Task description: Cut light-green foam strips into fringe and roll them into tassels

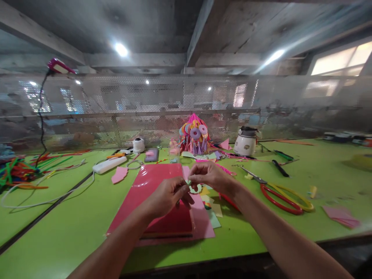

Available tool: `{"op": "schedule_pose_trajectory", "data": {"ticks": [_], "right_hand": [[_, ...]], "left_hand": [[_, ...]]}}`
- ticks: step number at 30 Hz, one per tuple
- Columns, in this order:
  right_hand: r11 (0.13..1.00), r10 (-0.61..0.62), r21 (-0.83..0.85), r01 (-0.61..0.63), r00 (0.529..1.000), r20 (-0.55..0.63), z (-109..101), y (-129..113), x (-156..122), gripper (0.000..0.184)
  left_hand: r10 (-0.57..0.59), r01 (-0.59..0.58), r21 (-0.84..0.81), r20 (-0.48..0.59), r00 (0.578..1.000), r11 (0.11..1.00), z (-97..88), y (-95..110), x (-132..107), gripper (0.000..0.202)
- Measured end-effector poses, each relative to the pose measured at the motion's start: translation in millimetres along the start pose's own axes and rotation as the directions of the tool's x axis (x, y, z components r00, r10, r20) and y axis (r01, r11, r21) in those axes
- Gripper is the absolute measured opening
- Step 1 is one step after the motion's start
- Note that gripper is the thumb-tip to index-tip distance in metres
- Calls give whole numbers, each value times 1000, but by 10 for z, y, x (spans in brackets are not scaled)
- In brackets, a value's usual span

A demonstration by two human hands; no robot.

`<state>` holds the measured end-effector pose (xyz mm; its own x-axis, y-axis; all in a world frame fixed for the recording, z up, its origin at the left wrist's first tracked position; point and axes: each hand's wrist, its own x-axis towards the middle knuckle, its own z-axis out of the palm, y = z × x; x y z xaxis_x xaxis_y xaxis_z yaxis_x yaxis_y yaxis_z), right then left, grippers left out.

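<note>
My left hand (171,193) is closed above the red folder-like sheet (151,186), its thumb and fingers pinched together. Right beside it, my right hand (207,174) pinches too, the fingertips of both hands almost meeting. At those fingertips shows a small pale green paper piece with a scalloped edge (197,189), partly hidden by the fingers. Whether the left fingertips also grip it is hard to make out. Pink paper (205,221) lies under the red sheet, and yellow and green paper scraps (216,210) are scattered to its right.
Large scissors with red and yellow handles (281,199) lie at right. Behind stand a bundle of colourful tassels (195,133) and a white pot (245,143). A white power strip (109,164) with a cable lies left, near coloured strips (20,170). A perforated screen (130,116) backs the green table.
</note>
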<state>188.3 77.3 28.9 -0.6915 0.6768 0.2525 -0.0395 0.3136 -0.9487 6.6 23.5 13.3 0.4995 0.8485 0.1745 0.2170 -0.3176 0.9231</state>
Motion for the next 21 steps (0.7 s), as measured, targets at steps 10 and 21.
{"op": "schedule_pose_trajectory", "data": {"ticks": [10,21], "right_hand": [[1000,-29,9,30,996,-79,43,20,32,18],[998,-40,48,46,993,-113,61,90,64,26]], "left_hand": [[10,-8,36,-56,998,999,18,-52,21,28],[-22,21,-6,-83,996,1000,38,-67,35,28]]}}
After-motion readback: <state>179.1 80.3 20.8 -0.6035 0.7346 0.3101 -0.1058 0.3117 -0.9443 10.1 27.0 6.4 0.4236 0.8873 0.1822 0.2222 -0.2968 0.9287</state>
